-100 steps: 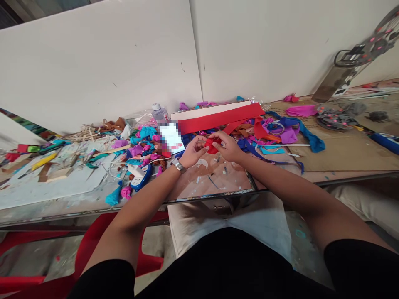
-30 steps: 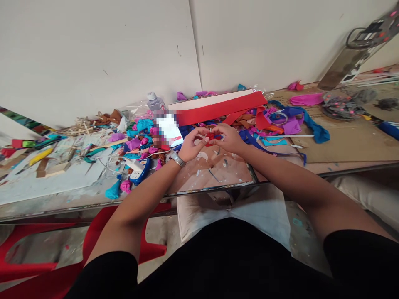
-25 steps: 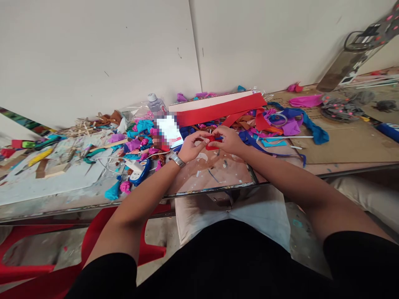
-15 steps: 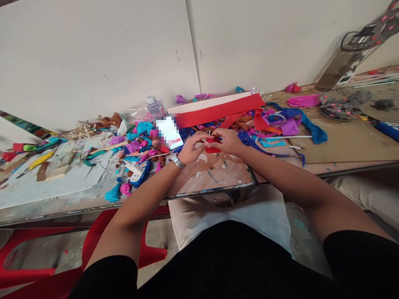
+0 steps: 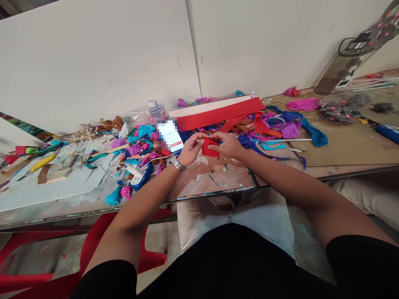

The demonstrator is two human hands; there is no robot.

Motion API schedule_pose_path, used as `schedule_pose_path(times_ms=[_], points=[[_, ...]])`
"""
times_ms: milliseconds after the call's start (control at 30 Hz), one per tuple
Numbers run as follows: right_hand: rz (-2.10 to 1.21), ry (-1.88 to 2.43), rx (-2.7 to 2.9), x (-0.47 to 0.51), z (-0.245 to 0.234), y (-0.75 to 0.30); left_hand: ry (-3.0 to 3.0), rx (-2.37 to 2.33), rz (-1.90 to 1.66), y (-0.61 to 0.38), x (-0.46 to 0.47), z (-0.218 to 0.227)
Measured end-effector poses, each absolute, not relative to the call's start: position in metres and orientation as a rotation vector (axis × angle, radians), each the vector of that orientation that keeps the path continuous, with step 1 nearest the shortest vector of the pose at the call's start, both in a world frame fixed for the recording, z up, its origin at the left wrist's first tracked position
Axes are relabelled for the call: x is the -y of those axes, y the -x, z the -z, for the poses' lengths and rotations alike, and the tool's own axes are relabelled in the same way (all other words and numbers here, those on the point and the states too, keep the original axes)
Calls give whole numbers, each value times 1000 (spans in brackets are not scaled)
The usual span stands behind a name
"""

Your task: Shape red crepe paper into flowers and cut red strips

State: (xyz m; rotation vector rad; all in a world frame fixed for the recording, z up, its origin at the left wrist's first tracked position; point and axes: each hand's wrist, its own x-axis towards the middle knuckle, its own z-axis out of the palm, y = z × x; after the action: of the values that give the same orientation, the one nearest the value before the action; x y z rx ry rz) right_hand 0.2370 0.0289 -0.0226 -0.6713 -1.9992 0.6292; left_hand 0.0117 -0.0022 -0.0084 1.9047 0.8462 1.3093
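A small piece of red crepe paper (image 5: 210,149) is pinched between my two hands over the table's front part. My left hand (image 5: 190,149) grips its left edge with thumb and fingers, and a metal watch sits on that wrist. On the other side my right hand (image 5: 229,145) has its thumb pressed on the paper's front. The fingers behind the paper are partly hidden. Just left of my hands lies a lit phone (image 5: 171,135). Behind them stretches a long red crepe paper strip (image 5: 218,114).
Crumpled coloured paper scraps (image 5: 140,143) crowd the table's middle. A blue and white power strip (image 5: 140,176) lies near the front edge. Behind the phone stands a clear bottle (image 5: 156,109). Cardboard (image 5: 339,145) covers the right side, with a large dark bottle (image 5: 338,68) behind.
The red paper between my hands now shows a wider, flatter face, where it looked bunched before. Both hands stay in nearly the same place.
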Motion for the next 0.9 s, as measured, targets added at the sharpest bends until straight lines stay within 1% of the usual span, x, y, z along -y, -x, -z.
schedule_pose_path(times_ms=[267,433,900], points=[[-570,671,1888,-20,13,-235,-1850,-853,-1297,-11,0,11],[-549,629,1912,-20,13,-235,-1859,-846,-1300,-10,-1,12],[-551,688,1969,-25,17,-236,-1794,-788,-1251,-10,1,13]])
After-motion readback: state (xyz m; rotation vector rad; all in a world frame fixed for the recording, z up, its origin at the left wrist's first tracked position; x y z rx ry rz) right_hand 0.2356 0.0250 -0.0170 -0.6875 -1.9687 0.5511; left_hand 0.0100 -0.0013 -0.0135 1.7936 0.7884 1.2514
